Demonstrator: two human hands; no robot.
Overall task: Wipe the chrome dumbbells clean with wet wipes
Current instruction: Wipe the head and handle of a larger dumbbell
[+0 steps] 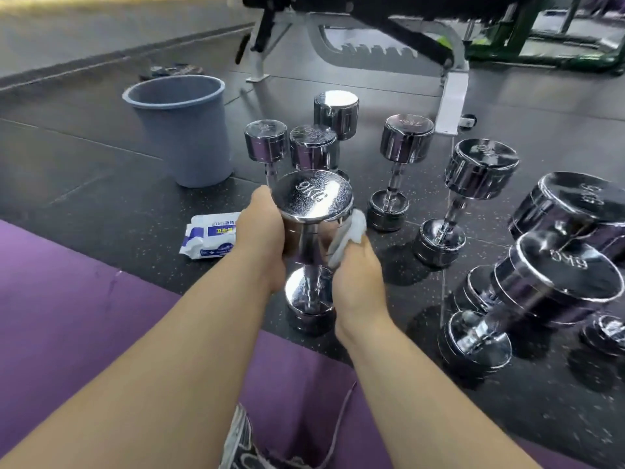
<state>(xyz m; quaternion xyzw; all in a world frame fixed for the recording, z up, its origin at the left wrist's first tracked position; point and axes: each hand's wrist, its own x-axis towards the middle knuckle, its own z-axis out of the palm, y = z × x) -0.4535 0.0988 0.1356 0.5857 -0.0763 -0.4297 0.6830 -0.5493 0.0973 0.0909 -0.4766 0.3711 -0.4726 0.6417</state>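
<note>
One upright chrome dumbbell (313,201), left hand (262,231) curled round its top head, right hand (358,282) gripping a white wet wipe (348,235) against the head's side

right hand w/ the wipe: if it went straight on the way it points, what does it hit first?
The right hand points forward and left, so it would likely meet the top head of the held dumbbell, with the wipe between. Depth past that is unclear.

The dumbbell (313,201) I hold is mirror-glossy chrome, its handle (308,277) knurled and rough. My wipe (351,231) is soft, limp white cloth. The floor (101,211) is matt speckled rubber, the bin (189,137) dull smooth plastic, the wipe packet (209,238) shiny film.
</note>
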